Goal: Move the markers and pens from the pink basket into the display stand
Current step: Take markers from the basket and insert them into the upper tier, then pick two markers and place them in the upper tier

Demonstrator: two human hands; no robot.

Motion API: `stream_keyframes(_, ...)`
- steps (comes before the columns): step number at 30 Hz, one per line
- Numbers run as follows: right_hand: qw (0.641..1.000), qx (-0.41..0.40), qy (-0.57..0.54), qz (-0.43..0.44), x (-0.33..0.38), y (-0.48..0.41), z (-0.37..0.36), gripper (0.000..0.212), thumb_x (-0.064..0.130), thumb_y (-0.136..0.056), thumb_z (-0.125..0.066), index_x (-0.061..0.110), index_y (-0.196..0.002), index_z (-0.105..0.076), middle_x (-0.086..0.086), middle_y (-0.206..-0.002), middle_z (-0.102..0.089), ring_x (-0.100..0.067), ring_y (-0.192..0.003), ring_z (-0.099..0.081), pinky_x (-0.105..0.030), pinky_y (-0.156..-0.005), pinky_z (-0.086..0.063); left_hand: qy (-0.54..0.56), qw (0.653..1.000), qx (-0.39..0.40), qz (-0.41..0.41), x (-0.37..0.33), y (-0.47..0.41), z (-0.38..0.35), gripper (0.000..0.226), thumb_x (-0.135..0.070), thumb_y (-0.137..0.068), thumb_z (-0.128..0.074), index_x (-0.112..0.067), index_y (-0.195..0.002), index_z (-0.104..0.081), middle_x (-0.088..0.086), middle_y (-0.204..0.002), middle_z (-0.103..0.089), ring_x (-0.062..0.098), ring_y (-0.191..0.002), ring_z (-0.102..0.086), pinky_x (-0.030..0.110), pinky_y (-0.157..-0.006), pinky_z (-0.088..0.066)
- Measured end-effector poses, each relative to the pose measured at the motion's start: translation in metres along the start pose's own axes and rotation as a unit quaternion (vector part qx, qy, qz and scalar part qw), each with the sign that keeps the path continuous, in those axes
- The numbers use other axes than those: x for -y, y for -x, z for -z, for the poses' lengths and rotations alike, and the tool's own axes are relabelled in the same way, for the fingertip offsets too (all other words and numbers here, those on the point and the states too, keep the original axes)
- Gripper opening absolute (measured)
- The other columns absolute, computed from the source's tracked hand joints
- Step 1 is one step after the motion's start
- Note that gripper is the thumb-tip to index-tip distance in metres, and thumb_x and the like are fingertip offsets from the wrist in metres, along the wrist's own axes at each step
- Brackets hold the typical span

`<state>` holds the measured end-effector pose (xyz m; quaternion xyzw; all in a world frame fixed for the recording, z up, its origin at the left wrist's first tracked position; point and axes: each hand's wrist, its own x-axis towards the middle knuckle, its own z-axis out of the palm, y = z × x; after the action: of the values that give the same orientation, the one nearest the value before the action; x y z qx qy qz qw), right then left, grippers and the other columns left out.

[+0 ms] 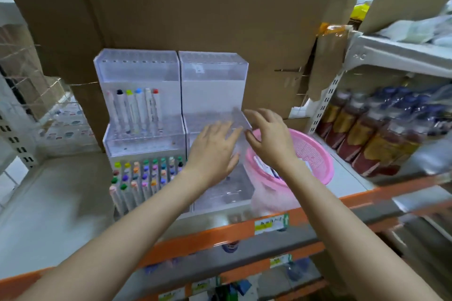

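Hands empty: left hand (215, 151) and right hand (269, 140) hover close together, fingers loose, at the middle tier of the display stand (212, 90). Markers (266, 168) lie in pink basket (315, 151), just right of it. Advise seating each upright.

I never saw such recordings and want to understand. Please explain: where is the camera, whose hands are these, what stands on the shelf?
No machine here: a person works with bare hands, and one camera on their head looks forward and down. On the shelf stand two clear display stands. The left stand holds coloured markers; the right stand shows none. A pink basket sits to its right. The left hand is open before the right stand; the right hand reaches its clear edge, fingers bent. Neither holds a marker; whether the right hand grips the edge is too blurred to tell.
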<state>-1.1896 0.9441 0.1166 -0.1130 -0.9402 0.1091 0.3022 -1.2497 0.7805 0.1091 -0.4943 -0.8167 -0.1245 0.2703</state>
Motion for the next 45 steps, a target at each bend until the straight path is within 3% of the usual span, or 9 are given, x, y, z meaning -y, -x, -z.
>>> stream_keyframes(8, 0.996, 0.066, 0.013, -0.059, -0.098, 0.039, 0.017, 0.051, 0.028, -0.088, -0.063, 0.017, -0.137, -0.052, -0.012, -0.131, -0.054, -0.030, -0.122, -0.049, -0.037, -0.095, -0.042, 0.051, 0.997, 0.054, -0.018, -0.090, -0.030, -0.053, 0.046, -0.025, -0.069, -0.073, -0.011, -0.112, -0.064, 0.014, -0.120, -0.062, 0.032, -0.109, -0.059, 0.041, -0.096, -0.043)
stream_keyframes(15, 0.972, 0.191, -0.020, -0.133, -0.150, 0.059, 0.005, 0.059, 0.026, -0.095, -0.055, 0.013, -0.148, -0.033, -0.014, -0.144, -0.041, -0.031, -0.130, -0.041, -0.037, -0.105, -0.034, 0.190, 0.960, 0.200, 0.051, -0.120, -0.053, -0.091, 0.039, -0.023, -0.092, -0.053, -0.017, -0.131, -0.053, 0.003, -0.132, -0.054, 0.022, -0.121, -0.048, 0.039, -0.096, -0.044)
stream_keyframes(19, 0.964, 0.233, -0.009, -0.130, -0.161, 0.052, 0.001, 0.053, 0.023, -0.094, -0.054, 0.011, -0.143, -0.038, -0.014, -0.142, -0.042, -0.033, -0.126, -0.045, -0.037, -0.100, -0.038, 0.190, 0.944, 0.250, 0.101, -0.117, -0.066, -0.110, 0.042, -0.026, -0.094, -0.051, -0.017, -0.135, -0.050, 0.003, -0.138, -0.049, 0.022, -0.125, -0.046, 0.038, -0.100, -0.042)
stream_keyframes(28, 0.936, 0.328, 0.035, -0.126, -0.169, 0.032, -0.018, 0.035, 0.026, -0.093, -0.055, 0.012, -0.125, -0.052, -0.013, -0.119, -0.052, -0.031, -0.105, -0.054, -0.036, -0.082, -0.042, 0.069, 0.938, 0.307, 0.146, -0.108, -0.085, -0.133, 0.039, -0.041, -0.095, -0.047, -0.012, -0.120, -0.057, 0.010, -0.121, -0.056, 0.028, -0.108, -0.054, 0.039, -0.082, -0.045)
stream_keyframes(33, 0.941, 0.306, 0.053, -0.131, -0.172, 0.030, -0.022, 0.029, 0.020, -0.090, -0.058, 0.011, -0.118, -0.056, -0.013, -0.114, -0.056, -0.031, -0.100, -0.056, -0.037, -0.080, -0.046, 0.031, 0.938, 0.313, 0.145, -0.108, -0.091, -0.140, 0.049, -0.055, -0.094, -0.044, -0.011, -0.101, -0.065, 0.011, -0.122, -0.056, 0.026, -0.109, -0.050, 0.038, -0.082, -0.042)
stream_keyframes(36, 0.953, 0.248, 0.089, -0.150, -0.171, 0.031, -0.020, 0.025, 0.010, -0.084, -0.062, 0.009, -0.109, -0.058, -0.012, -0.103, -0.058, -0.030, -0.095, -0.058, -0.034, -0.070, -0.046, 0.046, 0.936, 0.306, 0.167, -0.109, -0.093, -0.145, 0.048, -0.058, -0.093, -0.042, -0.014, -0.081, -0.057, 0.010, -0.118, -0.058, 0.024, -0.104, -0.050, 0.036, -0.077, -0.039)
stream_keyframes(39, 0.952, 0.225, 0.104, -0.182, -0.170, 0.035, -0.017, 0.017, 0.007, -0.084, -0.060, 0.009, -0.100, -0.054, -0.009, -0.089, -0.057, -0.031, -0.088, -0.059, -0.032, -0.062, -0.039, 0.052, 0.938, 0.299, 0.170, -0.110, -0.094, -0.147, 0.042, -0.054, -0.091, -0.052, -0.013, -0.087, -0.060, 0.009, -0.118, -0.056, 0.022, -0.103, -0.050, 0.034, -0.078, -0.042)
stream_keyframes(43, 0.947, 0.240, 0.090, -0.192, -0.169, 0.036, -0.017, 0.011, 0.008, -0.083, -0.058, 0.011, -0.090, -0.050, -0.007, -0.083, -0.054, -0.028, -0.077, -0.054, -0.030, -0.060, -0.038, 0.097, 0.934, 0.294, 0.176, -0.109, -0.094, -0.145, 0.037, -0.043, -0.087, -0.062, -0.019, -0.063, -0.046, 0.010, -0.096, -0.061, 0.018, -0.083, -0.047, 0.031, -0.066, -0.039)
stream_keyframes(45, 0.949, 0.247, 0.054, -0.188, -0.170, 0.034, -0.016, 0.008, 0.009, -0.082, -0.058, 0.010, -0.088, -0.053, -0.007, -0.081, -0.056, -0.027, -0.076, -0.055, -0.029, -0.057, -0.036, 0.106, 0.935, 0.291, 0.174, -0.106, -0.094, -0.143, 0.038, -0.039, -0.084, -0.064, -0.019, -0.060, -0.044, 0.008, -0.087, -0.054, 0.019, -0.084, -0.044, 0.032, -0.065, -0.034)
